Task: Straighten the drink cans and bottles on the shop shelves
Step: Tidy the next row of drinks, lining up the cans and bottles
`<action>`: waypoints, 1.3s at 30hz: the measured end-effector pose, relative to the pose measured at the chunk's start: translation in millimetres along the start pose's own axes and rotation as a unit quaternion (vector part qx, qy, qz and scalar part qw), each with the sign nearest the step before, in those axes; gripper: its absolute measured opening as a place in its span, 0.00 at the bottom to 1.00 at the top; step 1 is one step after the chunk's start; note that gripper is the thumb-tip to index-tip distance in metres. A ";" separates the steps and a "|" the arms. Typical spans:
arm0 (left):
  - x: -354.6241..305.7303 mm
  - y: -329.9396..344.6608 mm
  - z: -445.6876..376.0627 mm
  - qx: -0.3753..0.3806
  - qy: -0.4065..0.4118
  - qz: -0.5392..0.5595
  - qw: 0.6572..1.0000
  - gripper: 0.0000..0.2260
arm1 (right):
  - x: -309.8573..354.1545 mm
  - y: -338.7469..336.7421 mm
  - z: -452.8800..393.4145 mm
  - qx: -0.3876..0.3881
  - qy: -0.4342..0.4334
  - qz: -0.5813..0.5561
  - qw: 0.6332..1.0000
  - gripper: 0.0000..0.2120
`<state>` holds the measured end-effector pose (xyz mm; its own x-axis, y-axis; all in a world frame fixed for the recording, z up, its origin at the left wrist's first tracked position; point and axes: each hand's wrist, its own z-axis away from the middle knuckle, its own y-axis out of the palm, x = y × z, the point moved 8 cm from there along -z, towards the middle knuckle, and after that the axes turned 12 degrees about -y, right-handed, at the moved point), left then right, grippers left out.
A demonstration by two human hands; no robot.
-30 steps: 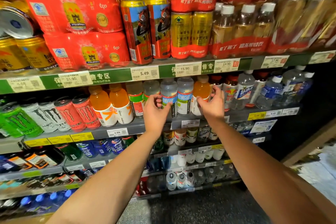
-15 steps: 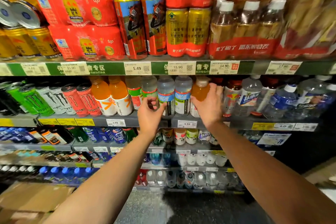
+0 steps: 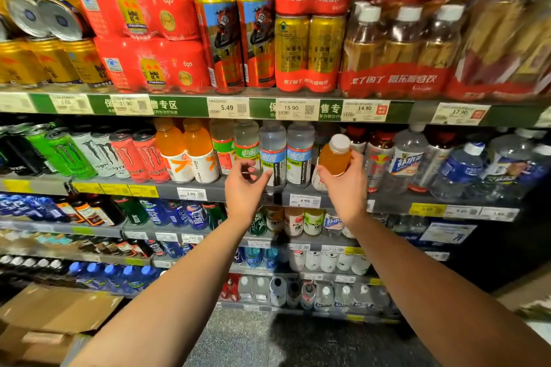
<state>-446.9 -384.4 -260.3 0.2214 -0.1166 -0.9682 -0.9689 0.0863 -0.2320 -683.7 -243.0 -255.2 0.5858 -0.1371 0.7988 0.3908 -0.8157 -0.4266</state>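
Note:
My right hand (image 3: 346,188) grips an orange drink bottle with a white cap (image 3: 335,158), tilted and drawn out in front of the second shelf (image 3: 226,192). My left hand (image 3: 244,185) hovers with loosely curled fingers, holding nothing, just in front of two clear bottles with blue labels (image 3: 286,153). Left of them stand two clear bottles with green labels (image 3: 235,147), two orange bottles (image 3: 186,152) and a row of energy drink cans (image 3: 98,155).
The top shelf (image 3: 262,106) carries tall cans (image 3: 238,39), gold cans and red multipacks. Water bottles (image 3: 459,167) fill the second shelf's right side. Lower shelves hold small bottles. Cardboard boxes (image 3: 44,322) lie on the floor at lower left.
My right hand has pulled the orange bottle out of its row and tilted it. My left hand has come off the bottles and shifted slightly left. The camera has moved closer.

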 end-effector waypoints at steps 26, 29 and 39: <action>-30.8 97.8 29.4 0.006 -0.014 -0.076 0.997 0.28 | -40.3 -86.0 23.8 -0.175 0.031 -0.082 0.981 0.29; -24.4 100.8 28.5 0.000 -0.022 -0.062 0.998 0.29 | -45.4 -93.1 21.6 -0.176 0.043 -0.092 0.979 0.28; -26.4 121.2 15.3 -0.021 -0.052 -0.108 0.993 0.30 | -49.0 -89.3 17.0 -0.129 0.022 -0.107 0.986 0.29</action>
<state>-568.4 -355.7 -264.3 0.4319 -0.0242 -0.9016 -0.9012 0.0289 -0.4325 -735.3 -153.9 -263.4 0.4750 0.0342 0.8793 0.3052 -0.9436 -0.1282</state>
